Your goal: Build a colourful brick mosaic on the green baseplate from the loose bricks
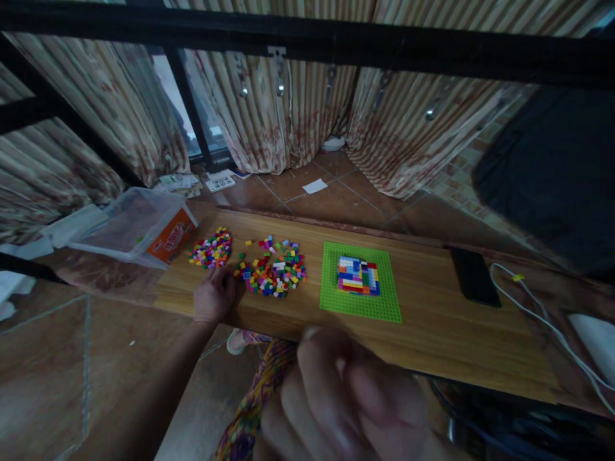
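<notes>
Resting at the table's front edge, left hand (pixel 214 296) touches loose bricks (pixel 273 269), grip half-curled, pinching nothing visible; right hand (pixel 346 397) blurred, grip unclear; baseplate (pixel 360 301) carries a small patch (pixel 358 275), mostly bare.

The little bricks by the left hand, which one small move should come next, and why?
Probably pinch one brick from the big loose pile. The left hand rests on the wooden board with its fingers right at that pile's edge, holding nothing that shows. The brick patch covers only the middle of the green baseplate. The right hand is blurred, close to the camera.
</notes>
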Action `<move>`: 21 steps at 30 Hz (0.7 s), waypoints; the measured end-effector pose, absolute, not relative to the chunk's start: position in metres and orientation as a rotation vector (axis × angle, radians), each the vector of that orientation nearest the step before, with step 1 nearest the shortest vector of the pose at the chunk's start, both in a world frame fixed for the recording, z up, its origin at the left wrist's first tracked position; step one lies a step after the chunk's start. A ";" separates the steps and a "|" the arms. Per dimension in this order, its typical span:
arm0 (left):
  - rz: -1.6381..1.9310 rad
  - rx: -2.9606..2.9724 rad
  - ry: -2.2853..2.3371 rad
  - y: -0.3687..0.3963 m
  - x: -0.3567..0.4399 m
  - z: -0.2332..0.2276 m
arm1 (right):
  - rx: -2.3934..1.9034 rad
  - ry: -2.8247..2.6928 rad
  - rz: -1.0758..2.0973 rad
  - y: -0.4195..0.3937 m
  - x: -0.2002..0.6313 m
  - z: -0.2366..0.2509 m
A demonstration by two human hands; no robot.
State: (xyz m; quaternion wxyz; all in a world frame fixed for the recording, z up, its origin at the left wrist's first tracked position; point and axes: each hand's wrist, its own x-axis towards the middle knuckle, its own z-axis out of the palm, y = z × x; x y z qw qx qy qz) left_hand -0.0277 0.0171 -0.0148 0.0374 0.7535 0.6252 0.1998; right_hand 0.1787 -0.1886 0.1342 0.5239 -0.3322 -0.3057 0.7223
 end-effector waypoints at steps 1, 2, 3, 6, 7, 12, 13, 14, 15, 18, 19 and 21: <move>0.611 2.307 1.909 0.016 -0.027 -0.014 | -0.759 -0.742 1.757 -0.164 0.177 0.132; 0.612 2.306 1.901 0.016 -0.027 -0.013 | -0.757 -0.700 1.756 -0.142 0.175 0.127; 0.614 2.308 1.893 0.015 -0.026 -0.012 | -0.812 -0.682 1.726 -0.123 0.171 0.119; 0.619 2.308 1.874 0.014 -0.026 -0.011 | -1.194 -0.904 1.385 -0.091 0.161 0.083; 0.620 2.303 1.869 0.014 -0.027 -0.011 | -1.286 -1.006 1.291 -0.086 0.158 0.070; 0.671 2.277 1.806 0.014 -0.029 -0.014 | -1.548 -1.535 0.822 -0.071 0.161 0.033; 0.681 2.275 1.788 0.014 -0.030 -0.014 | -1.612 -1.606 0.722 -0.065 0.165 0.030; 0.689 2.272 1.772 0.014 -0.030 -0.014 | -1.687 -1.659 0.638 -0.058 0.169 0.029; 0.698 2.267 1.760 0.014 -0.030 -0.014 | -1.766 -1.701 0.574 -0.051 0.174 0.029; 0.715 2.256 1.730 0.013 -0.030 -0.014 | -1.949 -1.822 0.453 -0.027 0.188 0.031; 0.721 2.250 1.724 0.013 -0.030 -0.013 | -1.977 -1.872 0.427 -0.019 0.191 0.031; 0.733 2.241 1.702 0.013 -0.031 -0.013 | -2.006 -1.963 0.396 -0.008 0.193 0.032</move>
